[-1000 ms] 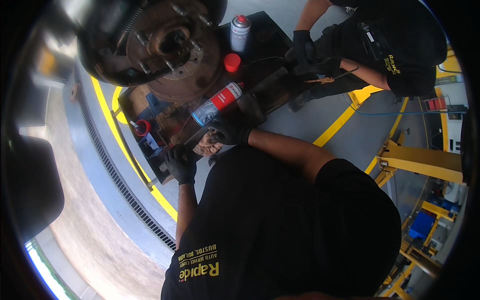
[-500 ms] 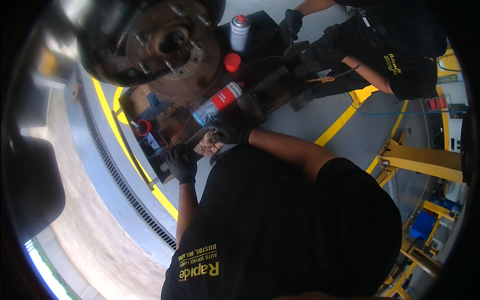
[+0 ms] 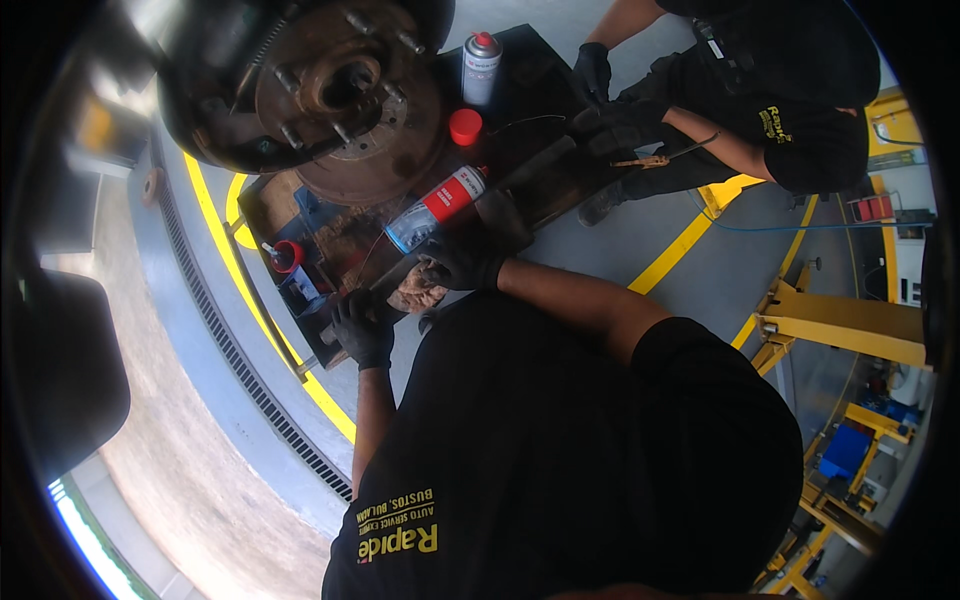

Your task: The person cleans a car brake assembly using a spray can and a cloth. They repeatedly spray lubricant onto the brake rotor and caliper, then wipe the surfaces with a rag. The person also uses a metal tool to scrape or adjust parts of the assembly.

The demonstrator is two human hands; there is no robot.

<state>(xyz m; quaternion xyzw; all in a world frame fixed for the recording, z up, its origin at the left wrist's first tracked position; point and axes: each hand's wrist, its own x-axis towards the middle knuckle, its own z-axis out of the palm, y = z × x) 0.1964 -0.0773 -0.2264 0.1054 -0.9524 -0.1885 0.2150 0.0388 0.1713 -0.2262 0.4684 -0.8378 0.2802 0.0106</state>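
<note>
My left hand [image 3: 363, 328], in a black glove, is closed around one end of a narrow grey metal piece [image 3: 393, 277] at the tray's near edge. My right hand [image 3: 464, 264], also gloved, is closed on a crumpled brown rag [image 3: 417, 292], which lies against the other end of that piece. Just beyond my right hand, a red and blue spray can [image 3: 437, 208] lies on its side. The wheel hub [image 3: 345, 85] with its studs and round rusty plate is above the tray. My fingers partly hide the grey piece.
A dark tray [image 3: 545, 50] carries an upright spray can [image 3: 481, 70], a red cap [image 3: 465, 126] and a small red-rimmed container [image 3: 287, 256]. On the right, a co-worker's gloved hands [image 3: 610, 105] are over the tray's edge. Yellow lift arm [image 3: 845, 325] at right.
The co-worker's hands and arms have shifted slightly at the tray's right side. My own hands stay in nearly the same place, with the rag barely moved.
</note>
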